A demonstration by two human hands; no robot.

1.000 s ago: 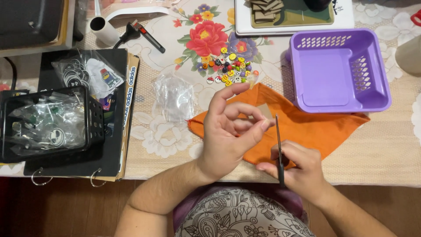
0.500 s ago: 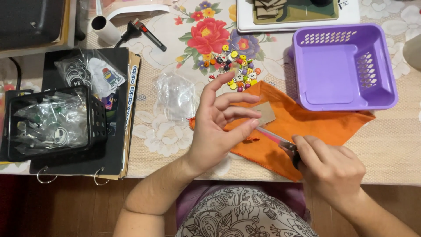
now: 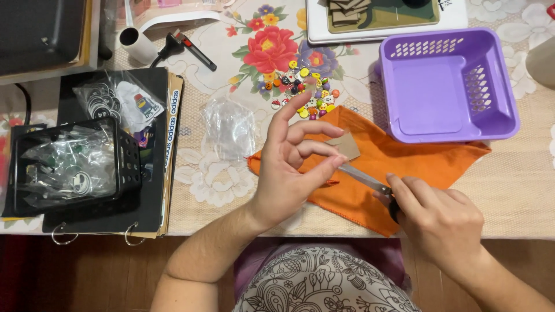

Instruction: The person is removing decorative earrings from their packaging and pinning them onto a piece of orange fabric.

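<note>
My left hand (image 3: pixel 292 167) pinches a small brown cardboard piece (image 3: pixel 348 147) between thumb and fingers, with the index finger raised. My right hand (image 3: pixel 442 216) grips a pair of scissors (image 3: pixel 364 176) by the dark handle; the silver blades point left and reach the cardboard. Both hands hover over an orange cloth (image 3: pixel 399 164) spread near the table's front edge. A heap of small colourful buttons (image 3: pixel 303 89) lies just beyond the cloth.
A purple plastic basket (image 3: pixel 448 86) stands at the right on the cloth's far edge. A clear plastic bag (image 3: pixel 228 128) lies left of the cloth. A black crate with bagged items (image 3: pixel 72 164) sits on a black binder (image 3: pixel 156 179) at the left. A white tray (image 3: pixel 381 17) is at the back.
My right hand swung the scissors from upright to slanting leftward, blades meeting the cardboard in my left hand. The view shifted slightly.
</note>
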